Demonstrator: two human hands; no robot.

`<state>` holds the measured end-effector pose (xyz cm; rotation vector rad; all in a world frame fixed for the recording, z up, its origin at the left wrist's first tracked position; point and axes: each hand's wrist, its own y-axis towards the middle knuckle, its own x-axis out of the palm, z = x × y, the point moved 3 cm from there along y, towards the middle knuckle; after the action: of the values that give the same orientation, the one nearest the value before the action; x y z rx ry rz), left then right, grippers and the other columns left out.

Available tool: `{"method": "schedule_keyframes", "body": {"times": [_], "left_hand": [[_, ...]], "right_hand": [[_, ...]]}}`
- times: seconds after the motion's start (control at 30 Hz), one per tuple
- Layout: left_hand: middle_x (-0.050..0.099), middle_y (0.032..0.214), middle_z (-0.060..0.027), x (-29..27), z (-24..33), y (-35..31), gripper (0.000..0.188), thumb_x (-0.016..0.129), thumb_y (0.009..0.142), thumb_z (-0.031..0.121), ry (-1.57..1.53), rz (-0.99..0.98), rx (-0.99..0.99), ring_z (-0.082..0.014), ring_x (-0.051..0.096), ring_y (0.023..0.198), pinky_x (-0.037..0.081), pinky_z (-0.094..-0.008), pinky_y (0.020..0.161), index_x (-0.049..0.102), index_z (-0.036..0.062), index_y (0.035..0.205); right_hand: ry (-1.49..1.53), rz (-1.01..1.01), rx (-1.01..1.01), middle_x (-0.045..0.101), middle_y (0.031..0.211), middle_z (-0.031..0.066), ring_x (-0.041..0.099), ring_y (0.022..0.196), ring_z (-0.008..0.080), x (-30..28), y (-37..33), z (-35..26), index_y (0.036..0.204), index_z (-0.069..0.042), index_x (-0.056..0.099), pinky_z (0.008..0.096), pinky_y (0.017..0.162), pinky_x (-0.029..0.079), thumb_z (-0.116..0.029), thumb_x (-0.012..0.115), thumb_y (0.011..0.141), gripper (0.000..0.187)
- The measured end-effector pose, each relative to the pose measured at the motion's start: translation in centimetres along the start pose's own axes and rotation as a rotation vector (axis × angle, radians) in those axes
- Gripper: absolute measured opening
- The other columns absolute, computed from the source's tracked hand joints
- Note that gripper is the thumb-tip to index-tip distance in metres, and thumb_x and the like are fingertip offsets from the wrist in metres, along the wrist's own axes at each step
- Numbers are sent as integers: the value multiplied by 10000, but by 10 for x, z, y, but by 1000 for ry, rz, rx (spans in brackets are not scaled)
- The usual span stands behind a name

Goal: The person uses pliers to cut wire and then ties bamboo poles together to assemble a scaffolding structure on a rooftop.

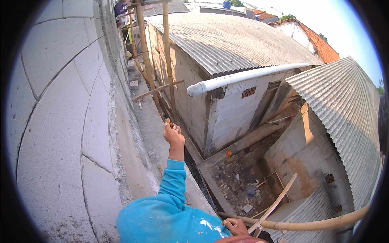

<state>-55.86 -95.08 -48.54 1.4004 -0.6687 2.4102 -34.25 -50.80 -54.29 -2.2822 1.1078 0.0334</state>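
Curled closed, with nothing visible inside it, the bare left hand [174, 133] reaches forward at the end of a bright blue knitted-cuff sleeve [173, 178] in the head view. Whether the bare right hand [236, 226], low and close to the body, grips anything cannot be told; its fingers are bent just beside the near-left part of a thick, tan, round bamboo pole [316, 222]. That pole runs mostly left to right, its long axis crossing in front of the right hand and away to the right, so the right hand is much the nearer; from the left hand the pole lies well apart, back toward the body and to the right. A pale, flat wooden slat [279, 197] slants up and away from the pole. Left of the pole runs a narrow grey concrete ledge [148, 115], with a pale grey block wall [56, 133] farther left. Beyond the pole are a rubble-strewn dirt yard [233, 174] and, farther off, a long white plastic pipe [251, 76] beneath a grey corrugated roof [219, 40].
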Motion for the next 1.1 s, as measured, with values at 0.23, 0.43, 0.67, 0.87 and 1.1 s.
{"method": "schedule_keyframes", "body": {"times": [0.23,0.43,0.67,0.87,1.1], "left_hand": [[471,705,30,-3,8,5,253,477,1052,218,55,-108,-115,-67,373,541,321,-227,452,602,50,1195],[476,692,10,3,0,-15,211,489,1050,209,-22,-116,-475,-69,371,534,309,-206,438,592,39,1121],[464,668,11,15,5,-12,208,477,1053,199,-12,-151,-419,-60,334,499,268,-208,410,583,32,1118],[494,674,5,0,9,16,242,457,1057,198,14,-141,-469,-69,394,512,331,-203,418,598,21,1142],[685,975,-103,-9,0,15,320,419,1063,240,122,-7,-238,-167,644,711,572,-269,624,587,1,1192]], "right_hand": [[664,151,-205,556,624,29,478,542,102,-34,-28,2,889,25,684,273,535,352,-241,645,953,276],[140,822,-145,655,674,112,625,570,228,-50,-13,4,910,-22,699,362,591,469,-120,606,917,135],[-287,340,-163,657,665,112,647,602,286,-13,-10,3,942,-29,723,396,605,484,-127,651,867,142],[567,0,-165,534,627,-46,400,529,34,-25,-41,3,907,27,711,235,476,265,-274,692,938,303],[390,769,-228,583,669,5,506,542,79,-39,-34,-12,935,13,695,251,514,370,-173,650,942,191]]}}
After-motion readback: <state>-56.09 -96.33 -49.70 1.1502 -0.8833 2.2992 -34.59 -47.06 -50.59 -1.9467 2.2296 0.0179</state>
